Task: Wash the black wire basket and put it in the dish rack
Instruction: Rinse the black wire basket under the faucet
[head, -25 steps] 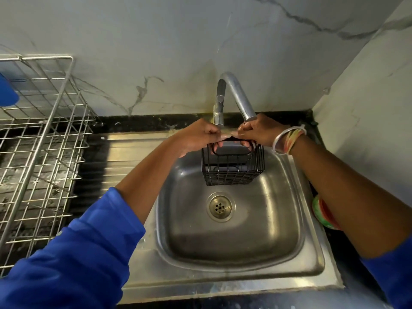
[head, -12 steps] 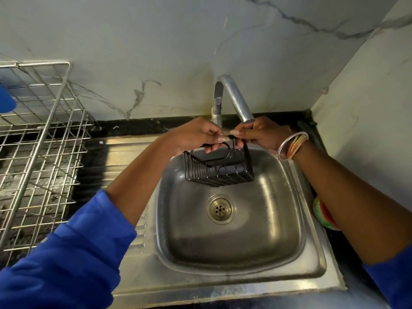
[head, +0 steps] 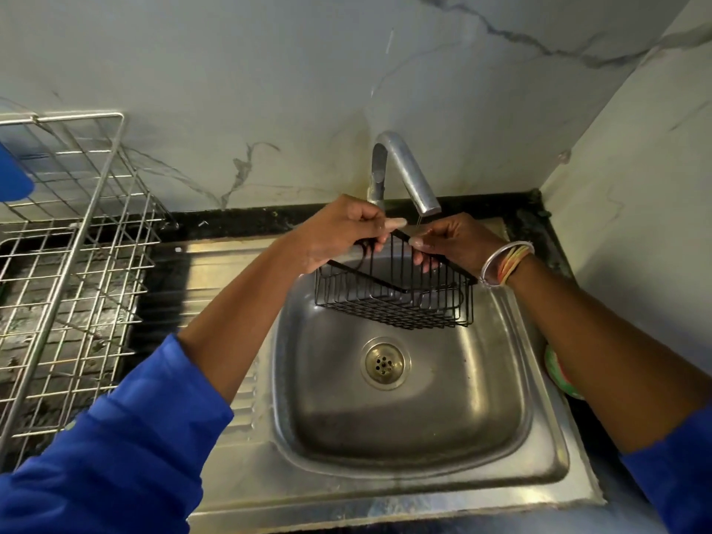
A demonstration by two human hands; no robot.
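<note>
The black wire basket [head: 400, 298] hangs above the back of the steel sink [head: 404, 429], just under the spout of the tap [head: 408, 175]. Both hands hold it by its top rim. My left hand [head: 339, 237] grips the rim's left part, and my right hand [head: 450, 240] pinches the rim on the right, bangles at its wrist. A thin thread of water falls from the spout between the hands. The basket is tilted, its open top turned toward me. The metal dish rack [head: 73, 271] stands to the left of the sink.
A blue object [head: 13, 179] sits at the rack's upper left edge. A green and orange thing [head: 558, 373] lies on the dark counter to the right of the sink, partly hidden by my right arm. Marble walls close in behind and on the right.
The basket has been turned in my hands: first seen side-on, it now lies wider and tilted with its open top facing me. Both hands kept hold of its rim under the tap.
</note>
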